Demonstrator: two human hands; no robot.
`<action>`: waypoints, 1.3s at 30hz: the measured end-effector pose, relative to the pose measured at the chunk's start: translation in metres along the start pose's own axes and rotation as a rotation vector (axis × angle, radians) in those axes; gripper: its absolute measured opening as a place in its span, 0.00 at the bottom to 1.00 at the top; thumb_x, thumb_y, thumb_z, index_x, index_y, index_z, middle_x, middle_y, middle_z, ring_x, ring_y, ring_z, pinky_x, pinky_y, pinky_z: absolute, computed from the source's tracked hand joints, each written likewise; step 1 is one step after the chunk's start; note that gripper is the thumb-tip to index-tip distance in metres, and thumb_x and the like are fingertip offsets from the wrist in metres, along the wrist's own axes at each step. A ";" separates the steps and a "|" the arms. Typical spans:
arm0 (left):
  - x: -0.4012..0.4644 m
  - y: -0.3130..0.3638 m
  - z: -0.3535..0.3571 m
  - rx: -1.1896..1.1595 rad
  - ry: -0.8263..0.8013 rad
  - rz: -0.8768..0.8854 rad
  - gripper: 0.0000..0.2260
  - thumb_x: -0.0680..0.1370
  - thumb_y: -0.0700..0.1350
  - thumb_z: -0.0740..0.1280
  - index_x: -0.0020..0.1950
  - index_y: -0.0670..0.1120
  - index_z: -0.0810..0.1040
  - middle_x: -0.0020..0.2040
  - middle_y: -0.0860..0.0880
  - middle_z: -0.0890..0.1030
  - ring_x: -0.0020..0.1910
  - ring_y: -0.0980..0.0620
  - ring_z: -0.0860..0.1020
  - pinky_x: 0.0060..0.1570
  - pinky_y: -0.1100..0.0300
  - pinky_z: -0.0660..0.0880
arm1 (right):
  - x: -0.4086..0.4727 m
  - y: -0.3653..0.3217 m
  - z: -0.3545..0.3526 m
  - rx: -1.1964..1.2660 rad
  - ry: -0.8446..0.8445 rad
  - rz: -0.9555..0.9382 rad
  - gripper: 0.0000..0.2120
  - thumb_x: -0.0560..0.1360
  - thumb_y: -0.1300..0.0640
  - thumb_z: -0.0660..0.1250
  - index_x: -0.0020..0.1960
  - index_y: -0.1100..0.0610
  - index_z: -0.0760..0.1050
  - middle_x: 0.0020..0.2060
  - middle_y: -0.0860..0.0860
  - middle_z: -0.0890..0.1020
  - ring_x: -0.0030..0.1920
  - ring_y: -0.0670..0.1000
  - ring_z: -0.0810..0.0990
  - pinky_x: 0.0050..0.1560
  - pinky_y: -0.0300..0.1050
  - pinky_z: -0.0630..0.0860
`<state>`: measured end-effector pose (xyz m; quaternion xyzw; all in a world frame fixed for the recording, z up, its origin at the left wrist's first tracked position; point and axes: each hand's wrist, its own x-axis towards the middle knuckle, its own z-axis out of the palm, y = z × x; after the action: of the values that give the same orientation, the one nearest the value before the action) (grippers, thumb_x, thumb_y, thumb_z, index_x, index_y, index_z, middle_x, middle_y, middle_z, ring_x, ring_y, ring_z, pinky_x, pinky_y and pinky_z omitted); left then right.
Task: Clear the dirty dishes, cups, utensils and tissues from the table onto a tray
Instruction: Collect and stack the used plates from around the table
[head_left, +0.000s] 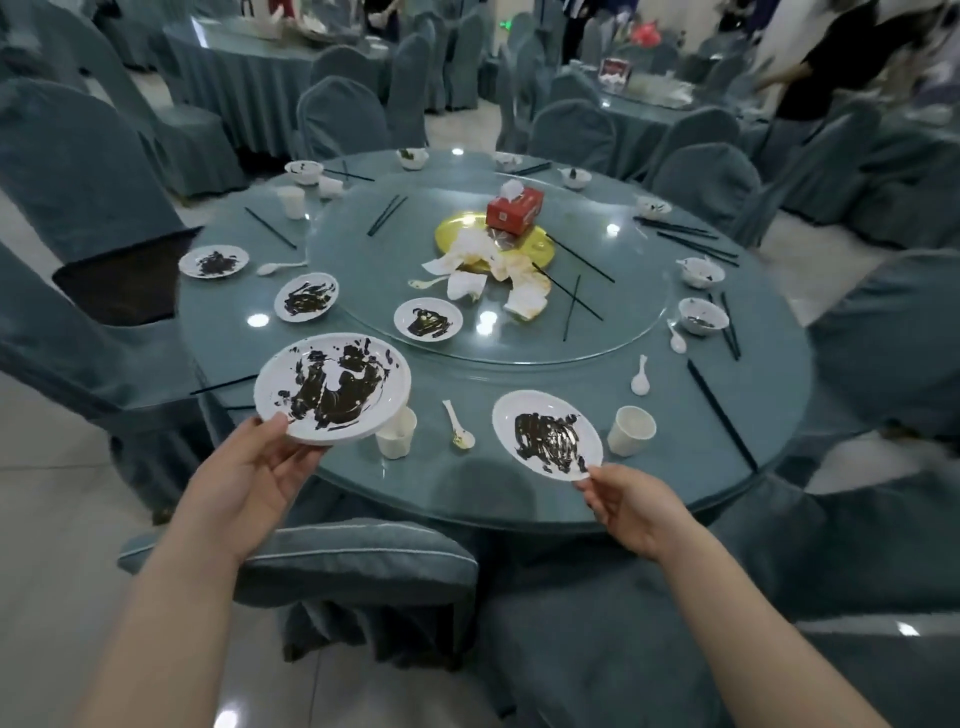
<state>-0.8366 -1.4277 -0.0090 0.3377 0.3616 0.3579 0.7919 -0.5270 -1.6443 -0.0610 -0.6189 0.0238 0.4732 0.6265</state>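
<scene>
Left hand (244, 470), right hand (631, 506), 2 plates (332, 387)

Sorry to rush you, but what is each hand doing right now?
Left hand: holds a stained white plate lifted above the table.
Right hand: pinches the near rim of another stained plate.

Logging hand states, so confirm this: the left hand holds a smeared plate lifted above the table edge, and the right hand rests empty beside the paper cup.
The right hand is not empty: in the head view it pinches the near rim of a second smeared plate, left of the paper cup. The rest stands: the left hand holds a smeared plate lifted above the table edge.
</scene>
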 end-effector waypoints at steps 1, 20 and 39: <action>0.002 0.005 -0.005 0.009 -0.015 -0.009 0.06 0.79 0.42 0.62 0.54 0.46 0.77 0.42 0.47 0.85 0.39 0.53 0.84 0.36 0.64 0.80 | -0.007 -0.001 0.013 -0.004 -0.012 -0.025 0.03 0.77 0.63 0.64 0.44 0.59 0.73 0.29 0.53 0.83 0.25 0.44 0.78 0.25 0.33 0.74; 0.019 0.098 -0.130 0.127 -0.061 -0.019 0.09 0.79 0.41 0.64 0.58 0.48 0.77 0.45 0.46 0.85 0.37 0.52 0.83 0.34 0.61 0.80 | -0.042 0.043 0.321 -0.316 -0.346 -0.191 0.07 0.76 0.65 0.66 0.41 0.57 0.71 0.29 0.52 0.80 0.29 0.48 0.77 0.32 0.40 0.76; 0.108 0.156 -0.215 0.024 0.117 -0.033 0.07 0.78 0.44 0.64 0.54 0.47 0.78 0.42 0.46 0.85 0.35 0.51 0.83 0.34 0.59 0.81 | 0.041 0.053 0.479 -0.307 -0.511 -0.091 0.16 0.74 0.73 0.64 0.59 0.62 0.74 0.37 0.53 0.84 0.37 0.49 0.84 0.41 0.42 0.81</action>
<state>-1.0101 -1.2000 -0.0310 0.3197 0.4170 0.3594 0.7712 -0.8035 -1.2498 -0.0147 -0.5675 -0.2341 0.5832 0.5320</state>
